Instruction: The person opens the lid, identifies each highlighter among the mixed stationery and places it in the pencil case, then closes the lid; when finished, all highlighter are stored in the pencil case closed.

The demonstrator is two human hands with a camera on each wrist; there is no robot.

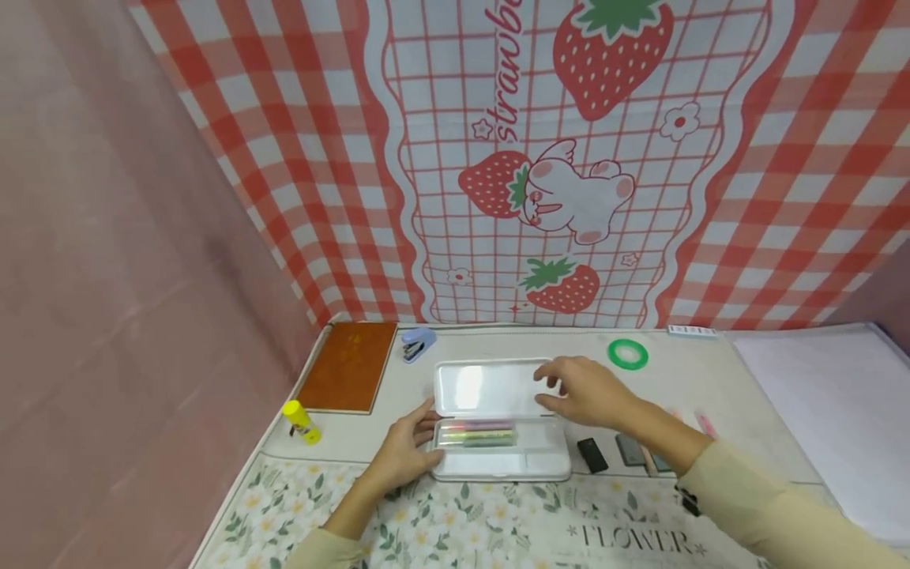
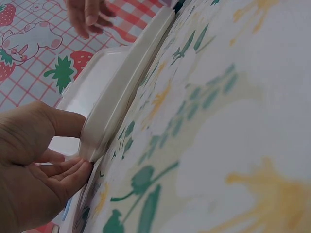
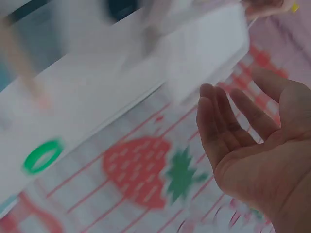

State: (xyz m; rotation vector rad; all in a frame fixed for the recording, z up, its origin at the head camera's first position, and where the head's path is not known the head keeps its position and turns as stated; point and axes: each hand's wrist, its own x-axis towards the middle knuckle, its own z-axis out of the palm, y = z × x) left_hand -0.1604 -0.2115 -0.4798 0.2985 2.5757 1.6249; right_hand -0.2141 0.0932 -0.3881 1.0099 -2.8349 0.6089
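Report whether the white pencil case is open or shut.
Open: the white pencil case has its lid swung back to the far side, and coloured pens show in the uncovered base.

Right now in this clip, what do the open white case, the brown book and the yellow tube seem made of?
White case: probably hard plastic, glossy; its open lid throws back a bright highlight, though painted metal is possible. Brown book: cover looks like leather or imitation leather, low sheen, mostly even brown. Yellow tube: likely plastic, from its bright, smooth-looking cap.
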